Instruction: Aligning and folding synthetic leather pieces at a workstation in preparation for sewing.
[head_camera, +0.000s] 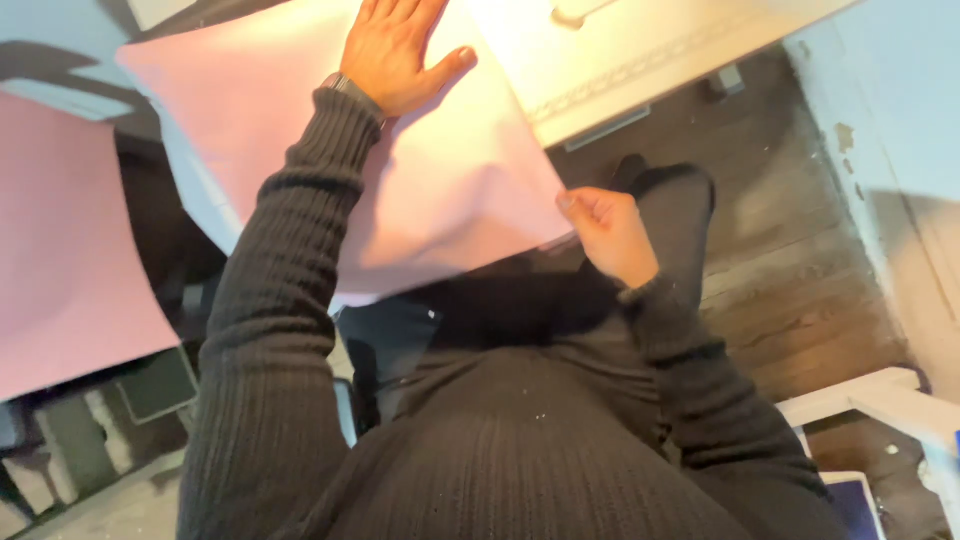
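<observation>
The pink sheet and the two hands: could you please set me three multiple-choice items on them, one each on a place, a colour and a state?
1. Where does the left hand rest?
A. flat on top of the pink sheet
B. on the wooden floor
C. on the person's knee

2. What colour are the person's sleeves?
A. white
B. black
C. red

3. How does the right hand meet the sheet?
A. apart from it
B. palm pressed flat in its middle
C. fingers curled in a grip at its near corner

Answers: 1 A, the palm lies spread on the sheet; 2 B, both ribbed sleeves are black; 3 C, the fingers close on the corner edge.
</observation>
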